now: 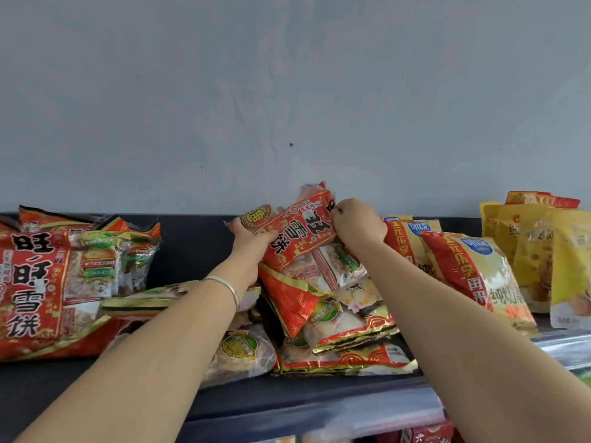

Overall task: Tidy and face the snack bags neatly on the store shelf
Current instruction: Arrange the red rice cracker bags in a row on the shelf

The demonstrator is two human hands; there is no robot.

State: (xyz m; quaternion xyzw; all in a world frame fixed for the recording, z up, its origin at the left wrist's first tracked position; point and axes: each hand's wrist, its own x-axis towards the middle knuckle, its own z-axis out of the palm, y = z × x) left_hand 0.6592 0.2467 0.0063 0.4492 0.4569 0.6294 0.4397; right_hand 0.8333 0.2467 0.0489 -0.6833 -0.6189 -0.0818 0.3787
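- Two hands on one red snack bag [300, 231], held over the middle of the shelf [287, 401], on top of a messy pile [345, 327] of like bags.
- Left hand [252, 241] grips the bag's lower-left end, fingers [267, 236] curled round the edge; right hand [358, 225] pinches the upper-right corner.
- Key relation: the bag's long axis slants from low left to high right, between the hands, so its print reads tilted.
- Likely next: straighten it to face front; the right hand has the high end, so it probably swings most.
- Standing stack [35, 276] of the same red bags is at left, well apart; yellow-red bags [473, 273] are just right of the pile.
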